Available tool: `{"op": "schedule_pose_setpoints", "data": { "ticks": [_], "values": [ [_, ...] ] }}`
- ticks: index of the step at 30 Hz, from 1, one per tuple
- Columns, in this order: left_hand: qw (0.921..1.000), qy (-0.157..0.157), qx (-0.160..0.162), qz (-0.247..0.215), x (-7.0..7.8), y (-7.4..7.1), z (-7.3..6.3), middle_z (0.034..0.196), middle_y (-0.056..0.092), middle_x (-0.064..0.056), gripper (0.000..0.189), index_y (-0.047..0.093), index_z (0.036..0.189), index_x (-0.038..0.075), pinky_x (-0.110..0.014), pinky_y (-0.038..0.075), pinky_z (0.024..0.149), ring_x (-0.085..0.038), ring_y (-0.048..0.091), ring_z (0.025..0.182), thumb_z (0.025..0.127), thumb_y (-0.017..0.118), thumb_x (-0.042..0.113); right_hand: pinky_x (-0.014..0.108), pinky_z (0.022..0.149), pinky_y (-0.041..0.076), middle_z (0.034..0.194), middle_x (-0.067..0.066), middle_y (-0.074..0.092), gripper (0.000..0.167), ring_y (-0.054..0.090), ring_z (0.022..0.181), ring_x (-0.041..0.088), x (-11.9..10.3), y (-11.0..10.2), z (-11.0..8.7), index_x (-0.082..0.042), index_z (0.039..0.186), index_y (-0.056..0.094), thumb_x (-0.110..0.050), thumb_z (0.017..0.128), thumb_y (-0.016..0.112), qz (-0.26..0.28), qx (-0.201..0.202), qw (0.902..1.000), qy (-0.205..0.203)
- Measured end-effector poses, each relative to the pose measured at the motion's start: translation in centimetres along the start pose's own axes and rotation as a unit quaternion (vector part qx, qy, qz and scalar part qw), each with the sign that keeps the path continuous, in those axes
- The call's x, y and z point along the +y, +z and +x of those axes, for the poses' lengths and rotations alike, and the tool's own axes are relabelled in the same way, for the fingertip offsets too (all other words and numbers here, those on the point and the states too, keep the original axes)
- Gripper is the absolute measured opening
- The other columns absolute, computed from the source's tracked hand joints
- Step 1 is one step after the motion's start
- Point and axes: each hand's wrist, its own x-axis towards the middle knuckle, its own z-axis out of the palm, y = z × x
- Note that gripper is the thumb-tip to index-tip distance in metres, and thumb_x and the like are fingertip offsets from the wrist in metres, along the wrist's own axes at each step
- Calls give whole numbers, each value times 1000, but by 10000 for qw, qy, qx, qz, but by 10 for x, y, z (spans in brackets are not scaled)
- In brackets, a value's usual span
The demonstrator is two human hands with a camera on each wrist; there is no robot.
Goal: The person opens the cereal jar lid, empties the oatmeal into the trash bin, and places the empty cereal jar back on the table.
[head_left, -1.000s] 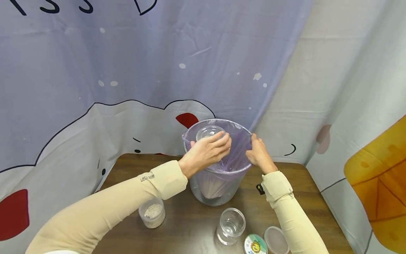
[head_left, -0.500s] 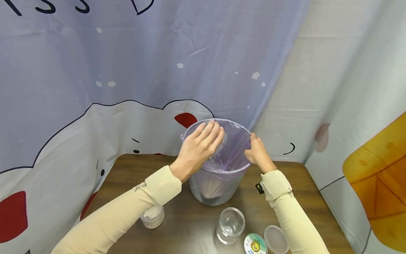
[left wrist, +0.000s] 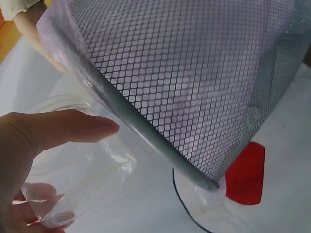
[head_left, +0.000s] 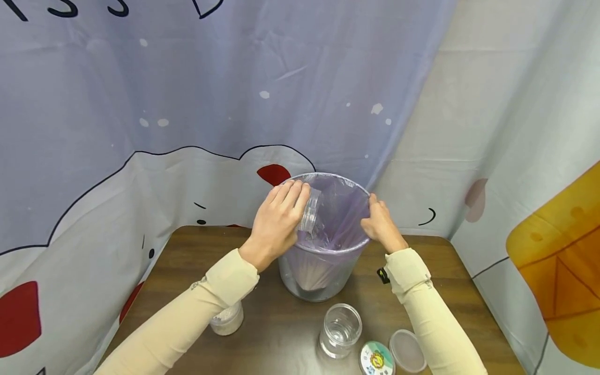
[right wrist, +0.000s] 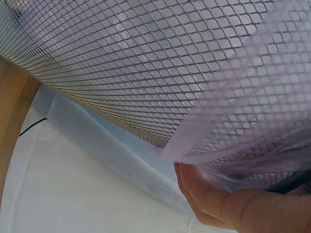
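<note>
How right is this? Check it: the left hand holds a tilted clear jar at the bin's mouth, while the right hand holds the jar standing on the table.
Wrong about the right hand: it grips the bin by its rim, as the head view shows, not the standing jar. The left hand does hold a tilted clear jar at the bin's mouth.

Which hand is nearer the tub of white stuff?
The left hand, beyond the tub at the left of the bin; the right hand is farther, at its right rim.

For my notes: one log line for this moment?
Left hand: holds tilted clear container | Right hand: grips bin rim | Inside bin: purple bag
</note>
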Motion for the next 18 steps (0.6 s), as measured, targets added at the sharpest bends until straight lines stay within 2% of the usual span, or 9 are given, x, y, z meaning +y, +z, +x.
{"op": "schedule_pose_setpoints", "data": {
  "ticks": [2, 5, 9, 12, 18],
  "values": [
    [9994, -146, 52, -315, -2, 0, -2, 114, 54, -16, 56, 50, 119, -3, -37, 40, 96, -30, 49, 111, 63, 52, -1, 53, 107, 18, 139, 36, 19, 81, 21, 129, 47, 0, -1, 0, 8, 143, 1, 0, 75, 44, -8, 3, 10000, -1],
    [9957, -441, 55, -817, -4, 0, -5, 115, 54, -16, 65, 50, 120, -4, -38, 40, 95, -30, 49, 111, 57, 61, 3, 53, 107, 18, 139, 37, 19, 81, 21, 129, 48, 0, -1, 0, 8, 143, 0, 0, 75, 44, -24, -7, 10000, 7],
    [9847, -972, -181, -1435, -6, -1, -10, 120, 53, -15, 81, 47, 124, -3, -39, 39, 96, -29, 48, 113, 50, 76, 15, 54, 107, 17, 139, 37, 18, 81, 19, 130, 48, 0, -2, 0, 8, 142, 0, 0, 75, 44, -45, -17, 10000, 22],
    [9672, -1483, -504, -1998, -5, -2, -14, 122, 52, -12, 86, 46, 125, 1, -40, 40, 94, -28, 48, 112, 49, 80, 21, 53, 107, 18, 140, 37, 18, 80, 19, 130, 48, 0, -1, 0, 8, 142, 1, 0, 76, 44, -84, -4, 10000, 7],
    [9235, -2350, -933, -2886, -3, -1, -22, 119, 55, -8, 88, 48, 124, 5, -42, 42, 92, -25, 50, 110, 47, 83, 28, 54, 107, 18, 140, 36, 18, 81, 19, 130, 48, 0, 0, 0, 7, 143, 0, -1, 75, 44, -48, -3, 10000, 21]
  ]
}}
